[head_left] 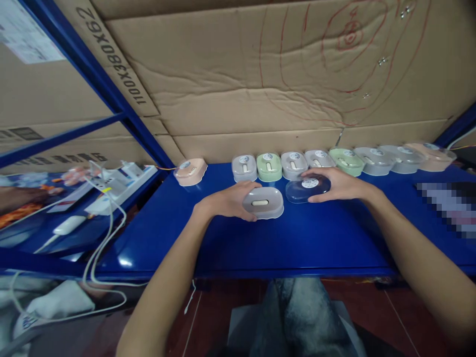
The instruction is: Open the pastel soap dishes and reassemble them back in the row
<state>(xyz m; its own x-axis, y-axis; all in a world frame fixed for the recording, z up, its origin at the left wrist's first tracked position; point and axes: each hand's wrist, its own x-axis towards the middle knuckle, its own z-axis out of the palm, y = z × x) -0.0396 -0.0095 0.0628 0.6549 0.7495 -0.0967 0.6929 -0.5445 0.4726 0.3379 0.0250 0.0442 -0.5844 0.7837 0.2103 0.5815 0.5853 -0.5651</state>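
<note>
Cardboard walls backed the blue shelf (297,243), where a row of soap boxes (293,165) stood along the rear edge. Nearer the person, the left hand (226,201) cupped a grey soap-box base (263,202), its long axis running left to right. Just beside it on the right, the right hand (340,184) held a clear lid (308,189), fingers curled over its far rim

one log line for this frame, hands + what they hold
left hand: grips grey soap box base | right hand: grips clear lid | blue shelf: row of soap boxes at back
</note>
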